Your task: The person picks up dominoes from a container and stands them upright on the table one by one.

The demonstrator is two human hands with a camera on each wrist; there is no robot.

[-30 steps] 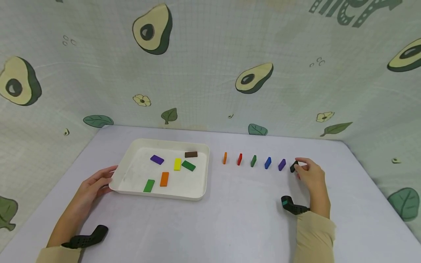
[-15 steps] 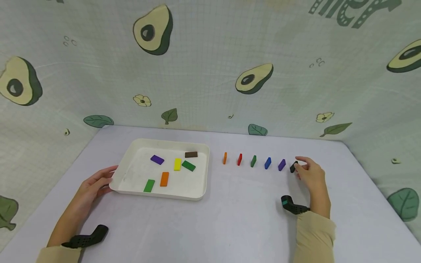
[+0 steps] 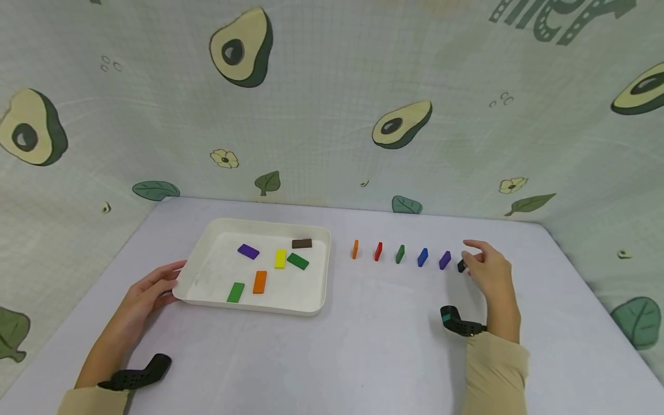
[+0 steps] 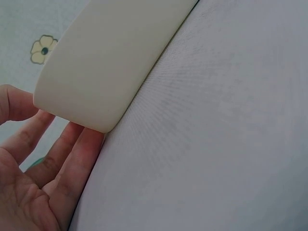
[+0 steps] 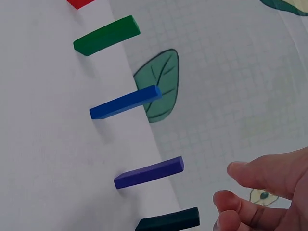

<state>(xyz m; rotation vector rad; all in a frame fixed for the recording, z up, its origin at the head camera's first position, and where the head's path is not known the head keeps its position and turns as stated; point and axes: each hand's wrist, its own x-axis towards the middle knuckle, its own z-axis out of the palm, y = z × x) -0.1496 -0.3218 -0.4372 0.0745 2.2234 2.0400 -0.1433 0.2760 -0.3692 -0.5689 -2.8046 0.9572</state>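
My right hand [image 3: 487, 274] is just above and beside a black domino [image 3: 461, 266], which stands upright at the right end of a spaced row. In the right wrist view, its thumb and fingers are parted, and a gap separates them from the black domino [image 5: 168, 220]. The row's other upright dominoes are purple [image 3: 444, 260], blue [image 3: 422, 257], green [image 3: 400, 254], red [image 3: 378, 251] and orange [image 3: 355, 249]. My left hand [image 3: 142, 300] touches the left end of a white tray [image 3: 249, 310]; in the left wrist view, its fingertips rest against the tray's outer wall [image 4: 91, 72].
Flat in the tray lie several loose dominoes: purple [image 3: 248, 251], yellow [image 3: 280, 259], brown [image 3: 301, 243], dark green [image 3: 298, 261], orange [image 3: 260, 282] and light green [image 3: 236, 292]. A printed cloth [image 3: 321, 115] hangs behind the white table [image 3: 332, 369].
My right hand has let go of the black domino and lifted slightly, its fingers spreading apart. The black domino stays standing. The left hand and tray have not visibly moved.
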